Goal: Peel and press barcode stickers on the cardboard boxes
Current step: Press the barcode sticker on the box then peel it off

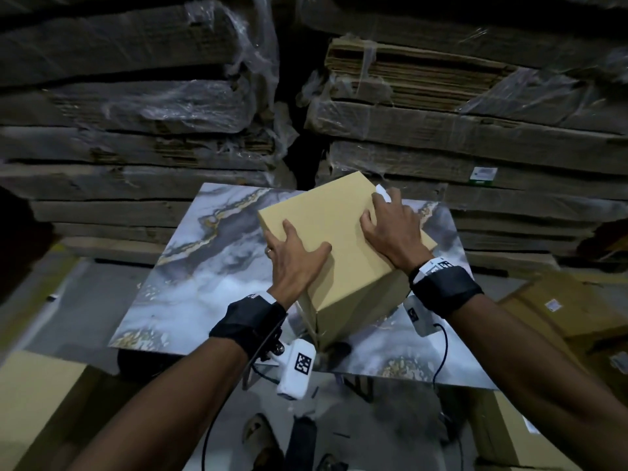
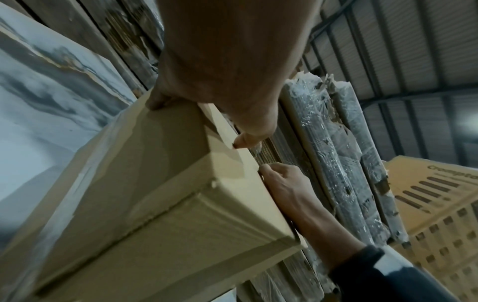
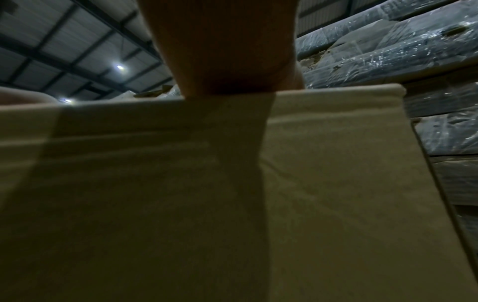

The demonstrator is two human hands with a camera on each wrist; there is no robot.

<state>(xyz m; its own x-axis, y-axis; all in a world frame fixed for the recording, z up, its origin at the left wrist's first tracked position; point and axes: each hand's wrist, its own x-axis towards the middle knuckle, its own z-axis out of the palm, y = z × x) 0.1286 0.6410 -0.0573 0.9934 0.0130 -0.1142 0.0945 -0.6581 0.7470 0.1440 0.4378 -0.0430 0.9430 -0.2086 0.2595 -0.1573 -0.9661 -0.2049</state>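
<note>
The cardboard box (image 1: 339, 239) is steadied on the table (image 1: 190, 266) by the flat, spread left hand (image 1: 292, 256); a white sticker (image 1: 382, 192) is pinched at its far-right corner by the right hand (image 1: 390, 226). Creasing could be caused by uneven pressing.

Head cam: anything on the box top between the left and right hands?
Nothing: in the head view, bare cardboard box top separates the left hand from the right hand.
</note>
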